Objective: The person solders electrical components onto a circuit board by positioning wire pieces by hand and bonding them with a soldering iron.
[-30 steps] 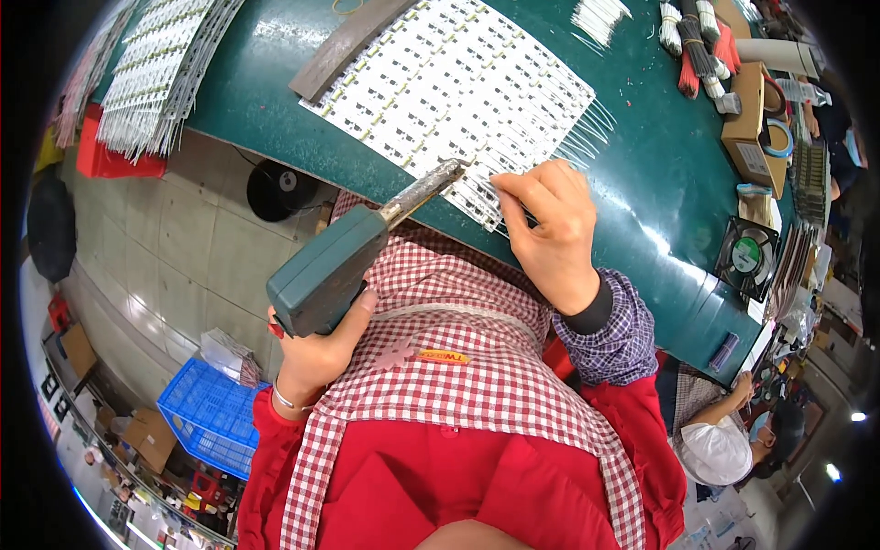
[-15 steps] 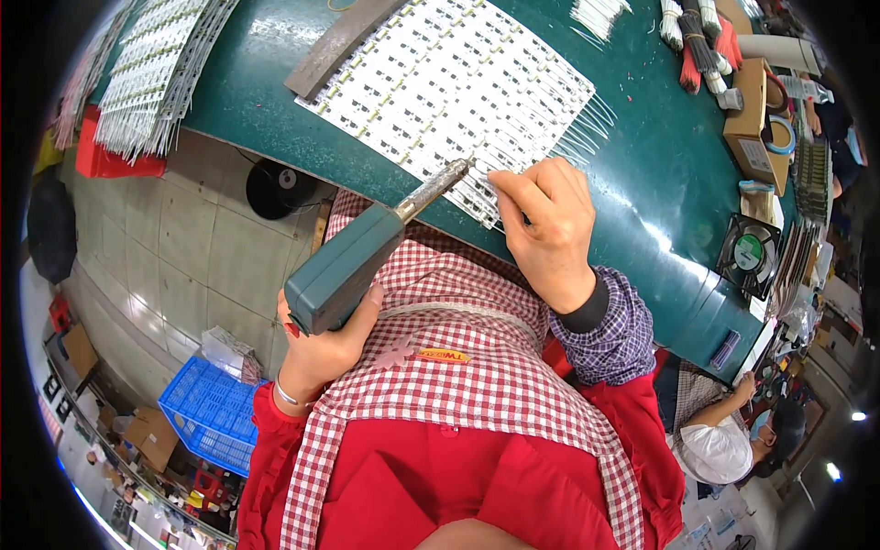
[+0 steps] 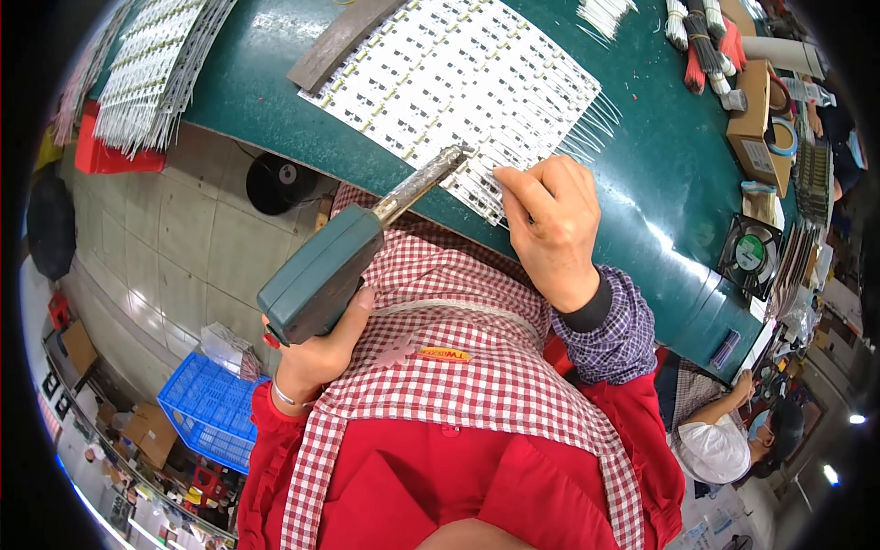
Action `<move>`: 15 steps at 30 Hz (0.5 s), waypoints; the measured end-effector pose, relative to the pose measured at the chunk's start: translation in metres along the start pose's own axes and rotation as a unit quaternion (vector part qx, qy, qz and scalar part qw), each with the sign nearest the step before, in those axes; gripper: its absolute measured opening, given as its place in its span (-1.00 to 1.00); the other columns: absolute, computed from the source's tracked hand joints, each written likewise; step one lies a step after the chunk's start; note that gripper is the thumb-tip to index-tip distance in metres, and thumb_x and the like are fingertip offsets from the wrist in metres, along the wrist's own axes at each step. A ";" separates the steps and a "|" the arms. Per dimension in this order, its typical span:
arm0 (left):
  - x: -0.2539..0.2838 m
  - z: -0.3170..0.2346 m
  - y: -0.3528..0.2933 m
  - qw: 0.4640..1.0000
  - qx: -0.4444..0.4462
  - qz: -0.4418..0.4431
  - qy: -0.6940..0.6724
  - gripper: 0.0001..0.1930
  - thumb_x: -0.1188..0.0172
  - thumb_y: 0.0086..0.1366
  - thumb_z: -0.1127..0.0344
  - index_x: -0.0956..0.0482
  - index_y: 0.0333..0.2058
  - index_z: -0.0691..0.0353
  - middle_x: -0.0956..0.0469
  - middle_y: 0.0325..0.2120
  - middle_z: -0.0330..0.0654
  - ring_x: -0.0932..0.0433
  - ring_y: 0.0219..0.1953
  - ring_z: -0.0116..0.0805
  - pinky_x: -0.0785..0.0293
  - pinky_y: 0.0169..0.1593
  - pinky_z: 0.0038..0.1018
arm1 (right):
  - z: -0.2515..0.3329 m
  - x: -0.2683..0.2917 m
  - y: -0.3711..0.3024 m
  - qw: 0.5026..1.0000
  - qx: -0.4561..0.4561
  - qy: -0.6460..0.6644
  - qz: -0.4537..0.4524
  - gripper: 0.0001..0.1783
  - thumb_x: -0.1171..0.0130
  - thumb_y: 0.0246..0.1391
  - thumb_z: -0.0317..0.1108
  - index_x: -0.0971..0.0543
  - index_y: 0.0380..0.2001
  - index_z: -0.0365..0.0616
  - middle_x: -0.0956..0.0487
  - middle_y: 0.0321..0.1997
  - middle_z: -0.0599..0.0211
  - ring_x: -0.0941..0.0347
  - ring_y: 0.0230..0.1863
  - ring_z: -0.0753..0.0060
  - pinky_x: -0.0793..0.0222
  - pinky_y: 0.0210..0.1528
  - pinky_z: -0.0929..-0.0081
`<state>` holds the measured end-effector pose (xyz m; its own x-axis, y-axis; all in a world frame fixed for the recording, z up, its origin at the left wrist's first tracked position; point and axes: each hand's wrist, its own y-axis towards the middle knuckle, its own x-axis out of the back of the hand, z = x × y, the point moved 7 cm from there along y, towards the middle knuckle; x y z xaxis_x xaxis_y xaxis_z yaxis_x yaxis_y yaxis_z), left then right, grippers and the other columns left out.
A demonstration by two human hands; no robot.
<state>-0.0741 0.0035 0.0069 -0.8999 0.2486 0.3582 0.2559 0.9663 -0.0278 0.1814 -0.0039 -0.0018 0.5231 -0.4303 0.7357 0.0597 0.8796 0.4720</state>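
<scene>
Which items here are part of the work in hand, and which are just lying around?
In use:
left hand gripping soldering gun
right hand on LED strips

Lying about:
metal bar
second strip stack
wire bundles
cardboard box
small fan
blue crate

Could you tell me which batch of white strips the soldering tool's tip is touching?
The flat sheet of strips mid-table, under the right hand; the other pile lies far left.

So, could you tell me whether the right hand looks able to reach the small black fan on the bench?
Probably yes: bare green bench lies between the right hand and the fan, with nothing between them.
</scene>
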 end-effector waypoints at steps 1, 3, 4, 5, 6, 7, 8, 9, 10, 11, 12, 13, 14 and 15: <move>0.001 0.000 0.000 1.000 0.000 0.000 -0.001 -0.76 -0.43 0.15 0.51 -0.69 -0.18 0.40 -0.72 -0.35 -0.13 -0.66 -0.40 -0.42 -0.57 -0.29 -0.49 | 0.000 0.000 0.000 1.000 -0.001 -0.003 0.000 -0.71 -0.42 -0.21 -0.65 -0.69 -0.35 -0.09 -0.44 -0.51 0.37 -0.43 -0.39 0.26 -0.33 -0.26 0.32; 0.004 0.000 -0.001 1.000 0.005 -0.002 -0.005 -0.74 -0.42 0.17 0.52 -0.68 -0.15 0.41 -0.72 -0.30 -0.11 -0.67 -0.35 -0.39 -0.58 -0.25 -0.48 | 0.001 0.001 0.000 1.000 0.000 -0.004 0.001 -0.71 -0.42 -0.21 -0.65 -0.69 -0.35 -0.09 -0.44 -0.51 0.37 -0.43 -0.39 0.26 -0.33 -0.26 0.32; 0.005 -0.001 -0.001 1.000 0.006 -0.003 -0.006 -0.74 -0.42 0.17 0.52 -0.68 -0.15 0.41 -0.72 -0.30 -0.11 -0.67 -0.35 -0.39 -0.58 -0.25 -0.48 | 0.002 0.002 0.000 1.000 -0.003 -0.014 0.011 -0.73 -0.40 -0.19 -0.63 -0.67 -0.35 -0.10 -0.43 -0.50 0.37 -0.44 -0.38 0.25 -0.36 -0.18 0.30; 0.007 -0.001 -0.002 1.000 0.021 -0.012 -0.017 -0.73 -0.42 0.17 0.53 -0.68 -0.13 0.42 -0.72 -0.28 -0.10 -0.67 -0.32 -0.38 -0.58 -0.23 -0.48 | 0.004 0.005 0.001 0.999 -0.005 -0.023 0.022 -0.75 -0.38 -0.17 -0.60 -0.66 -0.34 -0.11 -0.41 -0.49 0.38 -0.45 -0.37 0.25 -0.40 -0.09 0.27; 0.010 0.000 -0.004 0.999 0.036 -0.022 -0.029 -0.73 -0.41 0.18 0.53 -0.68 -0.12 0.42 -0.72 -0.26 -0.09 -0.67 -0.30 -0.36 -0.58 -0.21 -0.47 | 0.007 0.010 0.001 0.999 -0.003 -0.022 0.024 -0.75 -0.38 -0.17 -0.60 -0.66 -0.34 -0.11 -0.41 -0.49 0.38 -0.45 -0.37 0.25 -0.40 -0.09 0.27; 0.013 0.003 -0.007 0.999 0.037 -0.025 -0.029 -0.73 -0.41 0.18 0.53 -0.68 -0.12 0.42 -0.72 -0.26 -0.09 -0.67 -0.30 -0.36 -0.58 -0.21 -0.47 | 0.011 0.017 0.003 0.999 -0.004 -0.030 0.026 -0.74 -0.38 -0.18 -0.61 -0.66 -0.34 -0.12 -0.41 -0.49 0.37 -0.45 -0.37 0.24 -0.39 -0.10 0.27; 0.017 0.010 -0.012 0.998 0.046 -0.018 -0.025 -0.66 -0.40 0.18 0.54 -0.65 -0.04 0.40 -0.69 -0.17 -0.08 -0.64 -0.17 -0.32 -0.55 -0.07 -0.42 | 0.016 0.022 0.004 0.999 -0.006 -0.038 0.027 -0.73 -0.38 -0.19 -0.61 -0.67 -0.33 -0.13 -0.41 -0.49 0.36 -0.45 -0.37 0.22 -0.39 -0.11 0.27; 0.020 0.015 -0.015 0.998 0.054 -0.010 -0.020 -0.59 -0.38 0.19 0.55 -0.62 0.04 0.38 -0.66 -0.08 -0.08 -0.62 -0.03 -0.28 -0.52 0.07 -0.37 | 0.023 0.026 0.008 0.999 0.002 -0.032 0.019 -0.73 -0.38 -0.20 -0.62 -0.67 -0.33 -0.14 -0.41 -0.49 0.35 -0.45 -0.37 0.21 -0.38 -0.13 0.26; 0.022 0.016 -0.017 0.998 0.055 -0.014 -0.019 -0.59 -0.38 0.19 0.55 -0.62 0.04 0.38 -0.66 -0.08 -0.08 -0.62 -0.03 -0.28 -0.52 0.07 -0.37 | 0.026 0.023 0.011 0.999 0.005 -0.030 0.020 -0.73 -0.38 -0.20 -0.62 -0.67 -0.33 -0.14 -0.41 -0.49 0.35 -0.45 -0.37 0.21 -0.38 -0.13 0.26; 0.023 0.017 -0.017 0.998 0.060 -0.017 -0.014 -0.59 -0.38 0.19 0.55 -0.62 0.04 0.38 -0.66 -0.08 -0.07 -0.62 -0.03 -0.27 -0.53 0.08 -0.37 | 0.030 0.021 0.014 1.000 0.014 -0.004 0.002 -0.72 -0.38 -0.21 -0.62 -0.67 -0.33 -0.14 -0.41 -0.50 0.35 -0.45 -0.37 0.21 -0.38 -0.14 0.26; 0.025 0.017 -0.018 0.998 0.066 -0.020 -0.008 -0.60 -0.37 0.19 0.55 -0.62 0.04 0.38 -0.66 -0.08 -0.07 -0.62 -0.03 -0.27 -0.53 0.08 -0.37 | 0.035 0.019 0.017 0.999 0.024 0.021 -0.015 -0.72 -0.38 -0.21 -0.62 -0.67 -0.33 -0.14 -0.42 -0.50 0.35 -0.45 -0.37 0.21 -0.37 -0.15 0.26; 0.026 0.017 -0.018 0.998 0.066 -0.023 -0.008 -0.60 -0.37 0.19 0.55 -0.62 0.04 0.38 -0.66 -0.08 -0.07 -0.62 -0.03 -0.27 -0.53 0.08 -0.37 | 0.037 0.012 0.019 0.999 0.019 0.028 -0.007 -0.72 -0.38 -0.20 -0.62 -0.66 -0.32 -0.15 -0.42 -0.49 0.35 -0.44 -0.38 0.22 -0.37 -0.15 0.27; 0.026 0.016 -0.018 0.998 0.056 -0.021 -0.002 -0.60 -0.37 0.19 0.54 -0.62 0.04 0.37 -0.66 -0.08 -0.07 -0.63 -0.04 -0.27 -0.54 0.07 -0.37 | 0.038 0.003 0.020 0.999 0.021 0.029 -0.006 -0.72 -0.38 -0.20 -0.62 -0.66 -0.32 -0.15 -0.42 -0.49 0.35 -0.44 -0.38 0.22 -0.37 -0.15 0.27; 0.026 0.015 -0.018 0.999 0.047 -0.020 0.004 -0.60 -0.37 0.19 0.54 -0.62 0.03 0.37 -0.66 -0.08 -0.08 -0.63 -0.05 -0.27 -0.54 0.05 -0.38 | 0.036 -0.006 0.019 0.999 0.023 0.041 -0.012 -0.72 -0.37 -0.19 -0.62 -0.65 -0.32 -0.15 -0.42 -0.49 0.35 -0.44 -0.38 0.22 -0.36 -0.16 0.27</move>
<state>-0.1072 -0.0064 0.0024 -0.9060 0.2093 0.3680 0.1851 0.9776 -0.1004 0.1484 0.0080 0.0200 0.5896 -0.4318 0.6826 0.0356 0.8581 0.5122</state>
